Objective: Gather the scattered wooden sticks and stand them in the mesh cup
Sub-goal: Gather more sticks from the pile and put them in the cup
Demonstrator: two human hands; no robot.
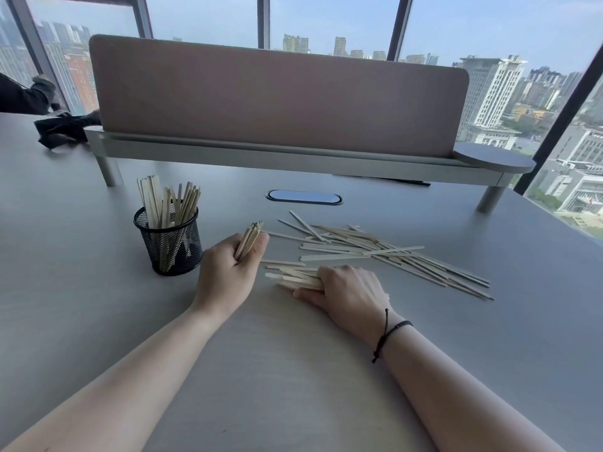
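A black mesh cup (169,247) stands at the left of the grey table with several pale wooden sticks upright in it. Just right of the cup, my left hand (228,272) grips a bundle of sticks (249,238) whose tips point up and away. My right hand (346,291) lies flat on the table, fingers closed around a small bunch of sticks (293,277) that rests on the surface. A scattered pile of loose sticks (385,252) spreads from the table's middle toward the right.
A pink desk divider (277,96) on a grey raised shelf (494,158) runs across the back. An oval cable port (303,196) sits in the table behind the sticks. A dark cloth (63,128) lies at the far left. Windows stand beyond.
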